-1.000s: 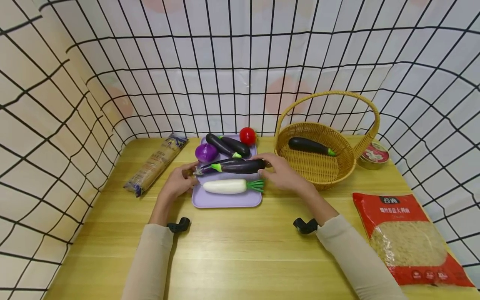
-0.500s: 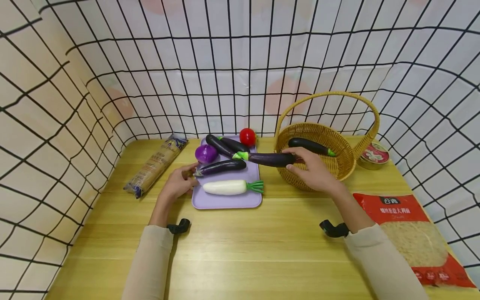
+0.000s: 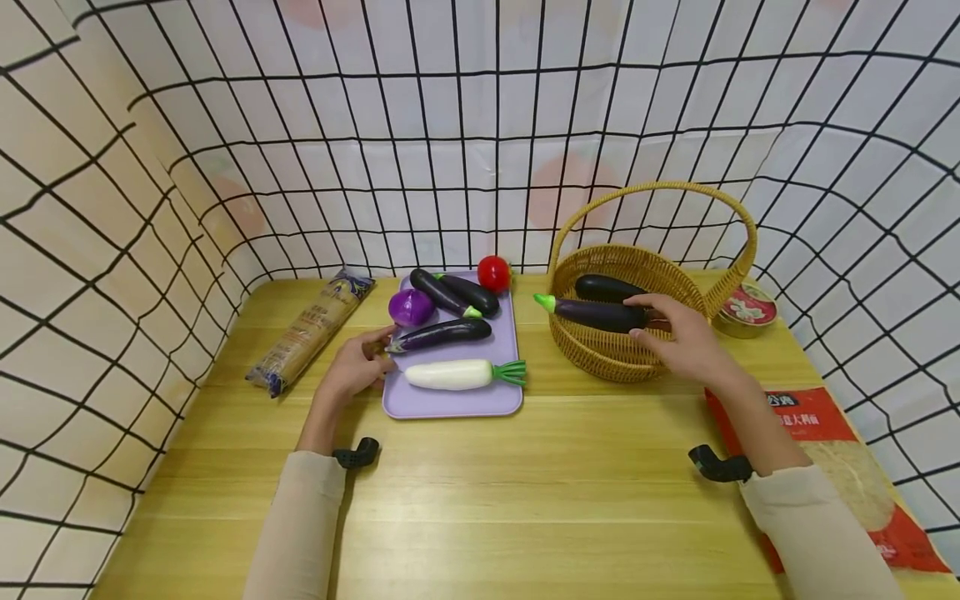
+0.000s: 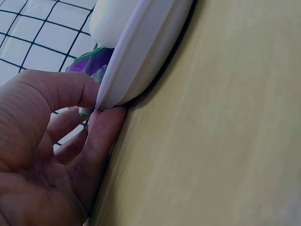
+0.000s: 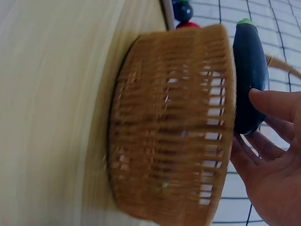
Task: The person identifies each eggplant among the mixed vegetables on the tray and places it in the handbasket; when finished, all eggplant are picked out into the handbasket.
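Observation:
My right hand point(image 3: 678, 337) grips a dark eggplant point(image 3: 596, 315) by its rounded end, its green stem end pointing left over the basket's near side. In the right wrist view the same eggplant point(image 5: 250, 75) shows right at the rim of the wicker basket point(image 5: 174, 117). Another eggplant point(image 3: 606, 288) lies in the basket, partly hidden by the held one. My left hand point(image 3: 356, 362) pinches the left rim of the lilac tray point(image 4: 136, 56) between thumb and finger. On the tray are a white radish point(image 3: 450, 375), a purple eggplant point(image 3: 442, 334), two darker eggplants and a purple onion point(image 3: 411, 307).
A red tomato point(image 3: 494, 273) sits at the tray's back right corner. A noodle packet point(image 3: 311, 333) lies left of the tray. Right of the basket stand a round tin point(image 3: 747, 308) and a red pasta bag point(image 3: 847, 467), partly under the right forearm. The basket's tall handle point(image 3: 656, 187) arches up.
My right hand has lifted the eggplant from the tray and carried it right, over the basket. The left hand has stayed at the tray's rim.

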`<state>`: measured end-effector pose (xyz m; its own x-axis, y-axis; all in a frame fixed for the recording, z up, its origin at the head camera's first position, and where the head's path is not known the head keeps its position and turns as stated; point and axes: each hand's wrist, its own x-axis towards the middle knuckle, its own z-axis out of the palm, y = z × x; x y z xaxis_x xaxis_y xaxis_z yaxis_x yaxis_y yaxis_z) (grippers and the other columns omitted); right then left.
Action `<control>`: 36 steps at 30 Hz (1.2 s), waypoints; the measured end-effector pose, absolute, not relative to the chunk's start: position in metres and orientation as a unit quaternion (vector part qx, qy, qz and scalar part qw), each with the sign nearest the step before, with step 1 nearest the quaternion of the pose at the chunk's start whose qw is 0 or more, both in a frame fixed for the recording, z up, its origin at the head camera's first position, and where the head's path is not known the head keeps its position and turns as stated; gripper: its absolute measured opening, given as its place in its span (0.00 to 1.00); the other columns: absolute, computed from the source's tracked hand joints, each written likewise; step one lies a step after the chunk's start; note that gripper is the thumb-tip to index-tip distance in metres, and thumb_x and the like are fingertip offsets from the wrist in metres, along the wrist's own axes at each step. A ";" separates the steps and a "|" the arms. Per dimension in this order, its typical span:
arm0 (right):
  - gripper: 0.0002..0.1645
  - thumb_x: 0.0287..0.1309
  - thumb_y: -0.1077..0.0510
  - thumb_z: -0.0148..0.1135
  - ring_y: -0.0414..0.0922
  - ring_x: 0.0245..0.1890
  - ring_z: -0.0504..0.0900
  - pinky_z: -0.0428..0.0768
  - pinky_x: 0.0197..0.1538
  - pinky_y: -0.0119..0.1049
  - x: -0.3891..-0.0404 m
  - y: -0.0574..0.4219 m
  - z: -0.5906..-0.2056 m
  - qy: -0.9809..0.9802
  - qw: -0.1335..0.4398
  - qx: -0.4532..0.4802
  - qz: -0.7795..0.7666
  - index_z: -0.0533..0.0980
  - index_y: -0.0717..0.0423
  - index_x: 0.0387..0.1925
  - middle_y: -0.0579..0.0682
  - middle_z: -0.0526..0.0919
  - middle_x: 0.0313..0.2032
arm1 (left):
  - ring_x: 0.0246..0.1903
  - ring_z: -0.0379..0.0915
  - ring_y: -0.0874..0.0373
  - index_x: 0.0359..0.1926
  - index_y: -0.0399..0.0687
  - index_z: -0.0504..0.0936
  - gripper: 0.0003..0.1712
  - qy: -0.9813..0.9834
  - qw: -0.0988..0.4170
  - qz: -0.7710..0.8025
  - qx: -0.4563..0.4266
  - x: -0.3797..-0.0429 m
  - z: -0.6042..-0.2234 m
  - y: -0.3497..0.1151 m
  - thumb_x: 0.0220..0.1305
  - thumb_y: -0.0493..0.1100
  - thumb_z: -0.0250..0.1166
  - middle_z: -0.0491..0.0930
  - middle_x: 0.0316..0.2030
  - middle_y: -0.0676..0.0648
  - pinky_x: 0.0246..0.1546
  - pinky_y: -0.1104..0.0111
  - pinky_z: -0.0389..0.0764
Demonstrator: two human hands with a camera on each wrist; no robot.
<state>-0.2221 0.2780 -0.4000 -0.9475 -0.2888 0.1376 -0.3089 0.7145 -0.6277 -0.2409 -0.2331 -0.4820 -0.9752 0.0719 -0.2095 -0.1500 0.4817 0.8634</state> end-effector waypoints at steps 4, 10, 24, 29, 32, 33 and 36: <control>0.27 0.71 0.57 0.62 0.69 0.65 0.73 0.73 0.65 0.68 -0.227 0.290 -0.402 -0.927 0.010 0.145 0.345 0.71 0.55 0.69 0.67 0.70 0.68 | 0.40 0.74 0.51 0.77 0.60 0.67 0.43 0.854 0.108 0.509 -0.022 -0.242 -0.482 -0.234 0.61 0.34 0.66 0.71 0.62 0.41 0.35 0.62 0.89; 0.29 0.73 0.56 0.59 0.70 0.63 0.74 0.76 0.63 0.67 -0.236 0.298 -0.400 -0.935 -0.012 0.111 0.338 0.68 0.57 0.71 0.69 0.68 0.69 | 0.40 0.74 0.51 0.77 0.60 0.66 0.43 0.856 0.106 0.505 -0.018 -0.242 -0.482 -0.236 0.62 0.35 0.65 0.71 0.62 0.40 0.35 0.63 0.89; 0.29 0.71 0.60 0.57 0.74 0.69 0.62 0.64 0.68 0.72 -0.272 0.293 -0.416 -0.961 -0.042 0.116 0.248 0.67 0.66 0.70 0.76 0.66 0.68 | 0.38 0.72 0.53 0.77 0.59 0.67 0.43 0.857 0.102 0.504 -0.018 -0.242 -0.485 -0.235 0.62 0.35 0.66 0.71 0.63 0.40 0.34 0.63 0.89; 0.29 0.70 0.61 0.56 0.75 0.69 0.61 0.61 0.71 0.72 -0.282 0.291 -0.420 -0.965 -0.061 0.116 0.225 0.66 0.68 0.69 0.77 0.66 0.67 | 0.38 0.73 0.52 0.77 0.58 0.67 0.43 0.856 0.102 0.506 -0.018 -0.242 -0.486 -0.235 0.62 0.35 0.66 0.71 0.63 0.40 0.34 0.63 0.89; 0.30 0.70 0.61 0.56 0.75 0.69 0.61 0.61 0.71 0.71 -0.286 0.291 -0.423 -0.968 -0.072 0.111 0.212 0.66 0.69 0.69 0.77 0.66 0.67 | 0.37 0.72 0.53 0.77 0.59 0.67 0.43 0.855 0.104 0.507 -0.018 -0.242 -0.486 -0.234 0.62 0.34 0.65 0.71 0.63 0.39 0.34 0.63 0.89; 0.30 0.70 0.61 0.56 0.75 0.69 0.62 0.61 0.71 0.71 -0.287 0.291 -0.424 -0.969 -0.075 0.109 0.210 0.66 0.69 0.69 0.77 0.66 0.67 | 0.37 0.72 0.53 0.77 0.59 0.67 0.43 0.855 0.104 0.508 -0.020 -0.242 -0.486 -0.234 0.62 0.34 0.65 0.71 0.63 0.39 0.34 0.63 0.89; 0.30 0.70 0.61 0.56 0.74 0.69 0.63 0.64 0.70 0.71 -0.290 0.290 -0.425 -0.970 -0.076 0.105 0.206 0.66 0.69 0.70 0.77 0.67 0.67 | 0.36 0.72 0.54 0.77 0.59 0.67 0.43 0.855 0.106 0.508 -0.019 -0.243 -0.485 -0.235 0.62 0.34 0.65 0.71 0.63 0.39 0.33 0.64 0.88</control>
<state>-0.2896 0.2897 -0.4246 -0.9665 -0.2343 -0.1046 -0.1714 0.8929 -0.4164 -0.2427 -0.2348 -0.4853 -0.9769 0.0743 -0.2006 -0.1406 0.4840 0.8637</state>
